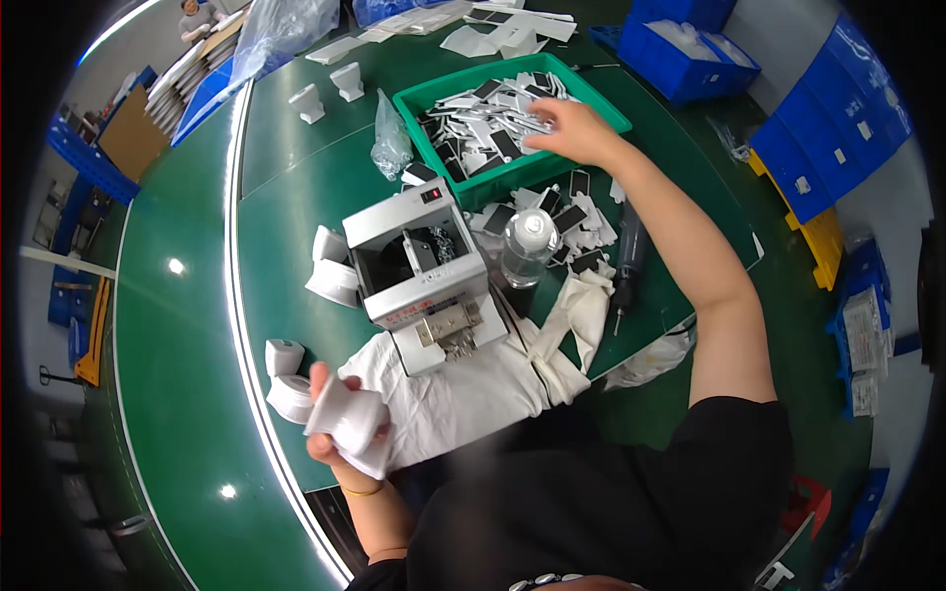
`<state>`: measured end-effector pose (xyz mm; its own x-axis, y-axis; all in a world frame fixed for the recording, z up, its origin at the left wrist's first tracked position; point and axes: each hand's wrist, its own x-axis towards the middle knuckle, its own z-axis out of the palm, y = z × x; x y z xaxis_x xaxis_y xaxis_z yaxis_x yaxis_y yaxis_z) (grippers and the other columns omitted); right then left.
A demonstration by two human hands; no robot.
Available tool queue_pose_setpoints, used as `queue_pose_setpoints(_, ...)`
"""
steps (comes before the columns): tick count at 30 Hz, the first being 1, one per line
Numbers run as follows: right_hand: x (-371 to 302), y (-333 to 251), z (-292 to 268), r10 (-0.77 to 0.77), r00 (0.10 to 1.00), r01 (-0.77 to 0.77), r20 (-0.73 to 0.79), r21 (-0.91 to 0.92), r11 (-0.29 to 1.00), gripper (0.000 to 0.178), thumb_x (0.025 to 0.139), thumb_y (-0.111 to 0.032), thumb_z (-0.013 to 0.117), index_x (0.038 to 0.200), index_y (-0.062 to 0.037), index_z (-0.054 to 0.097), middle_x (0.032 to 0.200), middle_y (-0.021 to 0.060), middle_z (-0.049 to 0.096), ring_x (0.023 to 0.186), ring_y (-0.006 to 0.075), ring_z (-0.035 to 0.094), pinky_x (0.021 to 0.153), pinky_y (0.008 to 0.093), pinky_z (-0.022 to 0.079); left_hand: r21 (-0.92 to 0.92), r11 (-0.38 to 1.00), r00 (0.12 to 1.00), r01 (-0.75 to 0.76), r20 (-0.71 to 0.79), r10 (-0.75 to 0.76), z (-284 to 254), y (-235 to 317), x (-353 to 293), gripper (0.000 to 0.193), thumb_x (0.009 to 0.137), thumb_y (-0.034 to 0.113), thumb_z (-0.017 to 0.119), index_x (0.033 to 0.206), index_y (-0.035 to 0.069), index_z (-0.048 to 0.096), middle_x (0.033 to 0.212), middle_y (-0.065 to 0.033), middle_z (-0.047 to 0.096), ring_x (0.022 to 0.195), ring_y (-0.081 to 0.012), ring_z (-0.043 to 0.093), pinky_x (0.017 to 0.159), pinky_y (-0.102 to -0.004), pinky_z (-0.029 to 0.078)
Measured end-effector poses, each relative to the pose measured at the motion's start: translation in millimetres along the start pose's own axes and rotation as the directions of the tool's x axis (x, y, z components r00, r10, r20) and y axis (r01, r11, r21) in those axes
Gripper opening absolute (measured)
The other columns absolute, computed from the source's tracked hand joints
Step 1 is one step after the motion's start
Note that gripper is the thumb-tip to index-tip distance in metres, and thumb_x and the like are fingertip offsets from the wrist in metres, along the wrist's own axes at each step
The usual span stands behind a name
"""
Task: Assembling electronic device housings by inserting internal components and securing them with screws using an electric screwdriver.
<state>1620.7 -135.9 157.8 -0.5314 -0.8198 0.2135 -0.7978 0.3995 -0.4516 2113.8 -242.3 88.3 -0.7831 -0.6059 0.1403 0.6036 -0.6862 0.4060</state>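
Note:
At the lower left, my left hand (323, 445) is closed around a white flared plastic housing (350, 416), slightly blurred and held over the table's near edge. My right hand (570, 130) reaches into the green bin (522, 183) at its right side. Its thumb and fingers are apart, touching the pile of small flat white and black pieces (483, 116); no piece stands out as gripped. Between my hands stands a small grey and white machine (419, 261) with a metal fixture (448, 325) on its front. A white cloth (473, 399) lies before it.
More white housings (335, 281) stand left of the machine and farther back. A clear pump bottle (529, 246), loose flat pieces, a glove (576, 315) and an electric screwdriver (629, 251) lie to the right. Blue crates (823, 118) stack beyond the table; a person (197, 20) is far left.

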Motion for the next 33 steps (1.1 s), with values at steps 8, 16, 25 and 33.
queue_pose_setpoints(8,102,-6,80,0.298,0.917,-0.218,0.263,-0.295,0.93,0.133,0.052,-0.077,0.077,0.158,-0.0307,0.011,0.16,0.0266,0.01,0.142,0.0526,0.021,0.116,0.0516,0.026,0.118,0.99,0.997,-0.072,-0.025,0.076,-23,4,22,0.085,0.077,0.029,0.069,0.152,0.013,0.032,0.134,-0.019,0.057,0.073,-0.0215,0.061,0.058,-0.0319,0.047)
queue_pose_setpoints(16,112,9,60,0.164,0.858,-0.099,0.487,-0.155,0.983,0.108,0.057,-0.042,0.086,0.15,-0.0333,0.034,0.14,0.0206,0.04,0.127,0.0381,0.047,0.106,0.0403,0.041,0.046,0.999,0.995,0.029,-0.098,-0.025,-15,-6,24,0.084,0.07,0.019,0.074,0.145,0.009,0.038,0.132,-0.0255,0.055,0.1,-0.0372,0.065,0.07,-0.0418,0.062)
queue_pose_setpoints(25,125,13,81,0.275,0.904,-0.199,0.328,-0.248,0.948,0.108,0.055,-0.053,0.083,0.15,-0.0317,0.037,0.133,0.0286,0.052,0.125,0.0378,0.053,0.103,0.0418,0.044,0.252,0.966,0.99,0.06,-0.14,-0.025,-9,-9,30,0.082,0.073,0.024,0.071,0.147,0.011,0.038,0.134,-0.0193,0.055,0.088,-0.0242,0.063,0.065,-0.033,0.053)
queue_pose_setpoints(33,111,-4,79,0.361,0.929,-0.322,0.074,-0.314,0.893,0.073,0.064,-0.028,0.079,0.133,-0.0328,0.056,0.127,0.0174,0.06,0.114,0.0348,0.061,0.095,0.0419,0.051,0.224,0.972,0.984,0.065,-0.176,-0.025,-10,-8,27,0.081,0.072,0.022,0.072,0.145,0.009,0.04,0.132,-0.021,0.054,0.089,-0.0281,0.064,0.067,-0.0336,0.057)
